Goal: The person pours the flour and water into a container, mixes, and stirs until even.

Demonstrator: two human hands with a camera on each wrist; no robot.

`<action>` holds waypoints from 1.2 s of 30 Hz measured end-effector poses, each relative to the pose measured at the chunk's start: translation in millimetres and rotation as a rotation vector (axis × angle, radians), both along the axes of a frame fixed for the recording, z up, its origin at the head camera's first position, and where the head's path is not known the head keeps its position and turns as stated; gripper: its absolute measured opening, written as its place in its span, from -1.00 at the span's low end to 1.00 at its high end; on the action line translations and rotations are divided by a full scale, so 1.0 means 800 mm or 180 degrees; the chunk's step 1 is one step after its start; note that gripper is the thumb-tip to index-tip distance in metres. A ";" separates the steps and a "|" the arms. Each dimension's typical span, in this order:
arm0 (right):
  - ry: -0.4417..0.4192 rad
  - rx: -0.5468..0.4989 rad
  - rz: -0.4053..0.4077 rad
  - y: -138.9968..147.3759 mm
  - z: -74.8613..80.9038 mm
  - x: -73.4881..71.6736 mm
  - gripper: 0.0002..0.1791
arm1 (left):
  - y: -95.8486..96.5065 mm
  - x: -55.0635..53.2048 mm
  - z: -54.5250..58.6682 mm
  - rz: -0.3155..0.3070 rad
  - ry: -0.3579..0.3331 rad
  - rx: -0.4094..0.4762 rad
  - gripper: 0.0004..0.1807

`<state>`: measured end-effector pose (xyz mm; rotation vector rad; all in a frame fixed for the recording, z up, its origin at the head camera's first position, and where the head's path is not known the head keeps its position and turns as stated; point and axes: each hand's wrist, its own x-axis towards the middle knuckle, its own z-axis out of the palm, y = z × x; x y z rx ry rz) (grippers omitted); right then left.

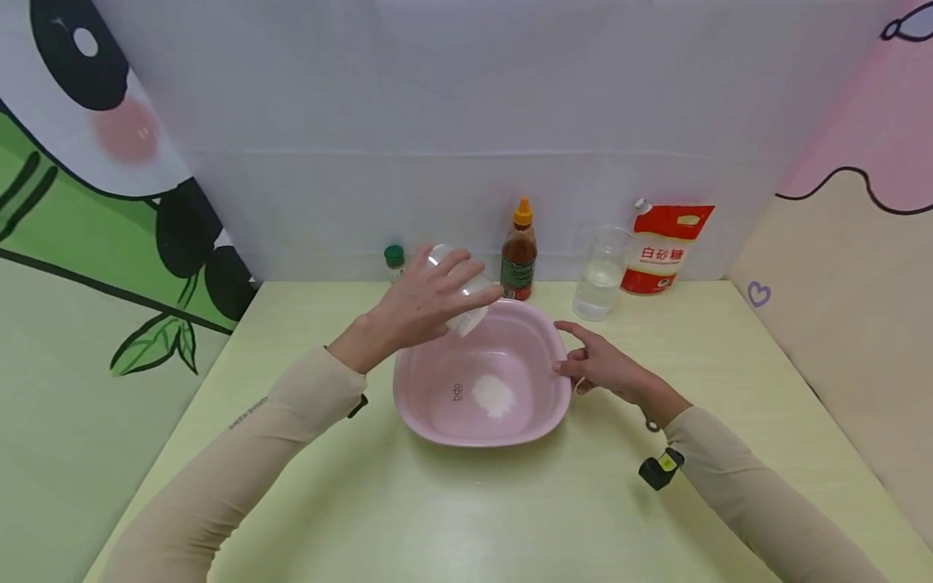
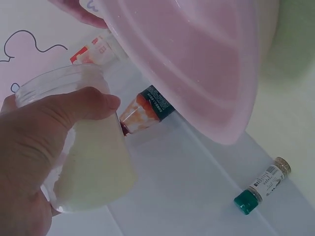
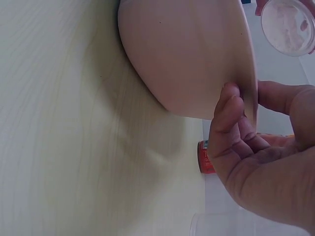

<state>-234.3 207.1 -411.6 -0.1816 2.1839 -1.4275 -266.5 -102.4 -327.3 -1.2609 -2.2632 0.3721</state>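
My left hand [image 1: 423,306] grips a clear jar [image 2: 98,164] of white powder and holds it tilted above a pink basin [image 1: 435,409]. In the left wrist view, the thumb lies across the jar's side, and powder fills much of it. A small heap of white powder [image 1: 493,395] lies on the basin's floor, beside some dark lettering. At the basin's right side, my right hand [image 1: 605,364] pinches the rim. The right wrist view shows the thumb inside the rim and curled fingers [image 3: 229,115] against the outer wall.
Along the back of the pale table [image 1: 474,518] stand a small green-capped bottle [image 1: 394,257], a sauce bottle [image 1: 518,255] with an orange cap, a glass [image 1: 598,287] partly filled with clear liquid and a red-and-white pouch [image 1: 659,255]. A pale wall rises behind them.
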 end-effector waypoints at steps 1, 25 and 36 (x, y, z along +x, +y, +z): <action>-0.0011 -0.0001 -0.0009 0.000 -0.001 -0.001 -0.16 | 0.001 0.000 0.000 -0.0002 0.0002 -0.0009 -0.07; -0.0054 -0.0062 0.0031 0.005 -0.004 -0.004 -0.14 | 0.009 -0.006 0.001 -0.0065 -0.0103 -0.0031 -0.01; -0.0062 -0.0051 -0.0011 0.005 -0.001 -0.003 -0.15 | 0.006 -0.006 0.004 -0.0032 -0.0076 -0.0106 -0.04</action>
